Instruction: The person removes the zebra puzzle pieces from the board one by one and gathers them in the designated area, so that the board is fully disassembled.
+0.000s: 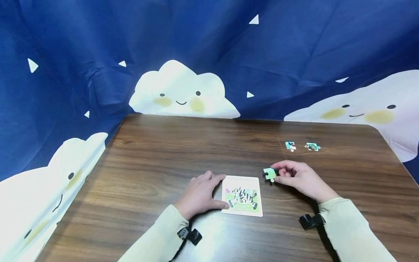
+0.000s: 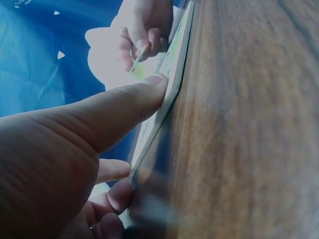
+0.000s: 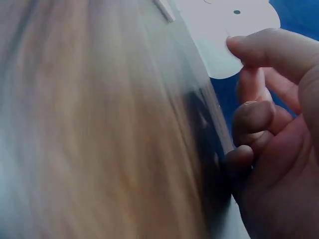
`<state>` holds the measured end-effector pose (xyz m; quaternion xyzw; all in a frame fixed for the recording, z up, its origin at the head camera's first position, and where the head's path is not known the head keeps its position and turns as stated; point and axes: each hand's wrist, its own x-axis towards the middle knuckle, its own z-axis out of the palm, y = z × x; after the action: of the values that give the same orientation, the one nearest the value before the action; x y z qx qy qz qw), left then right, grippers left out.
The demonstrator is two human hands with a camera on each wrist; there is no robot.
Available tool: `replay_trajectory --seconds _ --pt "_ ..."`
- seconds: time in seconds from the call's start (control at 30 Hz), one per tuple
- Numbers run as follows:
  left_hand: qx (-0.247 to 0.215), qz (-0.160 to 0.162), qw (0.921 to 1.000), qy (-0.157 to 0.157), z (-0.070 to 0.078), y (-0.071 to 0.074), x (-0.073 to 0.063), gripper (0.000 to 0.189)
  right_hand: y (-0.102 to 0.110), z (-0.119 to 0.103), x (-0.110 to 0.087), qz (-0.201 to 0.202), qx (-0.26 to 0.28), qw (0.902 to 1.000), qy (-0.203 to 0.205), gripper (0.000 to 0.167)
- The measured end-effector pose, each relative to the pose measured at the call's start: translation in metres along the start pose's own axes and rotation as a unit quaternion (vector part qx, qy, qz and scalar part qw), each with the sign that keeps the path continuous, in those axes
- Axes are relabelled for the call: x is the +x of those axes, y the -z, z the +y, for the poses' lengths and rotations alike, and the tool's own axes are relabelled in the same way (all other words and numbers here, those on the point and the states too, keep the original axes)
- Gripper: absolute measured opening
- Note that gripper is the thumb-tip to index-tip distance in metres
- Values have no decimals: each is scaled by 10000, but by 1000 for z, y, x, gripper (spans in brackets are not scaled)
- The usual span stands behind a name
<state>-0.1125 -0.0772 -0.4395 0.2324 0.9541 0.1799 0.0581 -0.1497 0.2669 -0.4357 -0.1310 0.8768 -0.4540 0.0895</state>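
A square puzzle board (image 1: 242, 215) with a white rim and a zebra picture lies on the table. My left hand (image 1: 200, 194) spans its left edge, straight thumb on the rim near the lower corner, index fingertip at the upper corner. In the left wrist view the thumb (image 2: 132, 97) presses on the board's edge. Right of the board, my right hand (image 1: 302, 180) pinches a green puzzle piece (image 1: 270, 174) between thumb and index finger. That piece also shows edge-on in the left wrist view. The right wrist view shows the curled fingers (image 3: 254, 117), not the piece.
Two loose puzzle pieces, one blue and white (image 1: 290, 146) and one teal (image 1: 312, 146), lie farther back on the wooden table (image 1: 157, 156), beyond my right hand. A blue curtain (image 1: 203, 43) with printed clouds hangs behind the table's far edge.
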Motion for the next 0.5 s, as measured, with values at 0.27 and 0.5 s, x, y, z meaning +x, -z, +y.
replay_trajectory --seconds 0.27,0.5 --pt "-31 24 10000 -10 0 -1 0 90 17 6 3 91 -346 9993 116 29" --pt "-17 9 10000 14 1 0 1 90 35 15 4 310 -596 9977 39 26"
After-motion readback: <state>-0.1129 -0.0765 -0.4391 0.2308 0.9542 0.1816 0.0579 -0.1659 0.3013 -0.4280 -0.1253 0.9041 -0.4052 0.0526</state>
